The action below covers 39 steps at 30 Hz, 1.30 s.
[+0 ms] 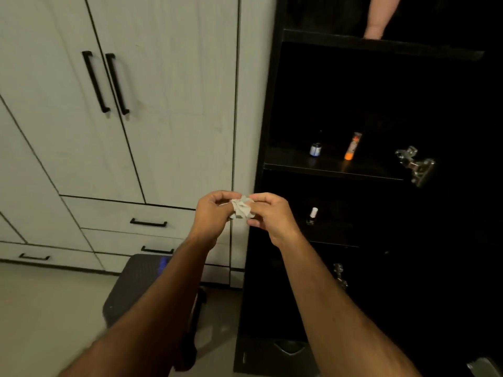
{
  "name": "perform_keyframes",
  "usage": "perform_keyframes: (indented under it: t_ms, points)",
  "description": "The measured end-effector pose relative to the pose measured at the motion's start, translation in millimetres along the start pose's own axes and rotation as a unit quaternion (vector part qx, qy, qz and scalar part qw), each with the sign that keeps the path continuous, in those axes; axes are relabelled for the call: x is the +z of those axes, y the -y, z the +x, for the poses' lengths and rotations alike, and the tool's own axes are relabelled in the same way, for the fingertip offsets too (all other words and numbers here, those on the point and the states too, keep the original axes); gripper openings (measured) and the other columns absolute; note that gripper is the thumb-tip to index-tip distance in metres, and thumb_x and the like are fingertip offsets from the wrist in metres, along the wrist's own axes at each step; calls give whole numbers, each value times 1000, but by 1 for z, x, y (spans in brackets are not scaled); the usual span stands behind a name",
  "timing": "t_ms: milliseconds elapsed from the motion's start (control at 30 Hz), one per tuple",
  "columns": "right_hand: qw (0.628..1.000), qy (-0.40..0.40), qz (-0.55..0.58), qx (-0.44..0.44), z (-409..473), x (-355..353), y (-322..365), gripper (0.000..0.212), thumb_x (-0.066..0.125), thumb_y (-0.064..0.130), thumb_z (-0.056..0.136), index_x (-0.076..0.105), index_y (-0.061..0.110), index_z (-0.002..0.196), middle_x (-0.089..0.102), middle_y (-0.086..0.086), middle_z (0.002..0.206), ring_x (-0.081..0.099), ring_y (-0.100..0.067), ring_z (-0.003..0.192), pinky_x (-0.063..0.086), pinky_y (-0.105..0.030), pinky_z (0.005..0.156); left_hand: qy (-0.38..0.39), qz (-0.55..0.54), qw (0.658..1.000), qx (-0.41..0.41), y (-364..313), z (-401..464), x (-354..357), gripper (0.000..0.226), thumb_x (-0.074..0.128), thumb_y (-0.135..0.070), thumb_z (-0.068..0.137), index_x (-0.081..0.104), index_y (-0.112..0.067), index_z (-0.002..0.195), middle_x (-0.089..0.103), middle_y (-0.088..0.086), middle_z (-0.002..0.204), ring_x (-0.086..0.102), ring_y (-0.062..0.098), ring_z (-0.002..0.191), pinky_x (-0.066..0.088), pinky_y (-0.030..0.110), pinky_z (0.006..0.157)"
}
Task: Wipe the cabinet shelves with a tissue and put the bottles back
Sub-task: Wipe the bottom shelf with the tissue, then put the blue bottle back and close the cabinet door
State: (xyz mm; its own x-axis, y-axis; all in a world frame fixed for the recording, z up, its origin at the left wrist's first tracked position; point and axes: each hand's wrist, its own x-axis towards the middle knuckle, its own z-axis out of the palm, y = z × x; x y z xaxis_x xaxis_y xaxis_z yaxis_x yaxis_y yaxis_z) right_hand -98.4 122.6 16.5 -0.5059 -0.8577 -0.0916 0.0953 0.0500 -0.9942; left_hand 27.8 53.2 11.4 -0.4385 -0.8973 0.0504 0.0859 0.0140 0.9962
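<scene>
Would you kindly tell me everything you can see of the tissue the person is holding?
The tissue is a small, crumpled wad of pale grey-white paper, creased and bunched rather than flat, with faint darker marks on its folds. It is held in the air in front of the dark cabinet's left edge, below the middle shelf. The left hand and the right hand pinch it from either side with curled fingers, which hide its ends. It touches nothing else.
</scene>
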Motion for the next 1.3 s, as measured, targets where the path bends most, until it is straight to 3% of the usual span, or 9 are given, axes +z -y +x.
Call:
perform_keyframes:
  t_ms: [200, 400, 600, 733, 833, 1033, 1133, 1233, 1300]
  points:
    - [999, 9, -38, -12, 26, 57, -23, 8, 70, 9, 84, 68, 15, 89, 72, -5, 84, 69, -14, 70, 51, -23, 50, -72, 0, 996, -53, 14, 7, -56, 23, 57, -8, 91, 65, -24, 105, 73, -5, 86, 68, 5, 76, 59, 29, 63]
    - [996, 41, -79, -6, 44, 125, -40, 5, 69, 11, 83, 68, 14, 86, 72, -6, 85, 66, -15, 71, 52, -23, 50, -86, -2, 990, -112, 19, 16, -128, 31, 44, -21, 95, 68, -23, 113, 70, 5, 101, 69, 17, 84, 53, 24, 57]
    - [995, 49, -90, 4, 60, 212, -62, 24, 69, 20, 87, 61, 18, 110, 71, -2, 97, 69, -15, 84, 50, -23, 54, -39, 75, 992, -98, 21, 31, -215, 42, 64, -20, 92, 53, -16, 133, 71, 9, 107, 69, 24, 98, 59, 40, 79]
    - [990, 61, -129, -13, 63, 258, -80, 19, 67, 21, 90, 57, 30, 104, 69, 4, 95, 67, -10, 85, 49, -16, 54, -41, 99, 987, -117, 21, 40, -267, 52, 68, -13, 89, 47, -14, 137, 69, 11, 107, 68, 25, 99, 57, 45, 87]
    - [977, 49, -197, -63, 67, 281, -95, 23, 69, 21, 89, 58, 28, 108, 61, 9, 98, 63, -9, 87, 51, -20, 62, -50, 117, 983, -133, 30, 50, -296, 53, 68, -11, 88, 47, -10, 137, 69, 15, 108, 68, 27, 98, 55, 48, 90]
    - [944, 141, -284, -89, 89, 308, -122, 46, 70, 21, 88, 54, 24, 131, 47, 2, 132, 55, -11, 112, 52, -21, 85, -35, 122, 977, -174, 65, 68, -333, 57, 69, -11, 87, 44, -13, 138, 71, 7, 106, 70, 17, 93, 57, 41, 88]
    - [920, 191, -336, -71, 106, 311, -135, 55, 71, 26, 87, 50, 22, 138, 45, 1, 136, 49, -11, 117, 46, -23, 93, -4, 138, 973, -187, 82, 79, -340, 53, 66, -8, 89, 46, -16, 137, 70, 1, 103, 69, 9, 91, 55, 26, 76]
    - [912, 214, -348, -46, 123, 311, -150, 35, 73, 27, 84, 63, 23, 117, 56, 3, 118, 52, -8, 103, 39, -12, 78, 19, 159, 969, -187, 96, 89, -343, 50, 63, -1, 89, 51, -15, 135, 69, 3, 105, 67, 6, 90, 53, 16, 69]
    - [915, 220, -338, -24, 133, 312, -160, 18, 75, 28, 82, 65, 27, 97, 62, 5, 101, 57, -8, 90, 40, -17, 69, 26, 178, 966, -186, 107, 96, -345, 49, 63, 2, 88, 54, -12, 134, 68, 5, 109, 65, 5, 90, 53, 13, 70]
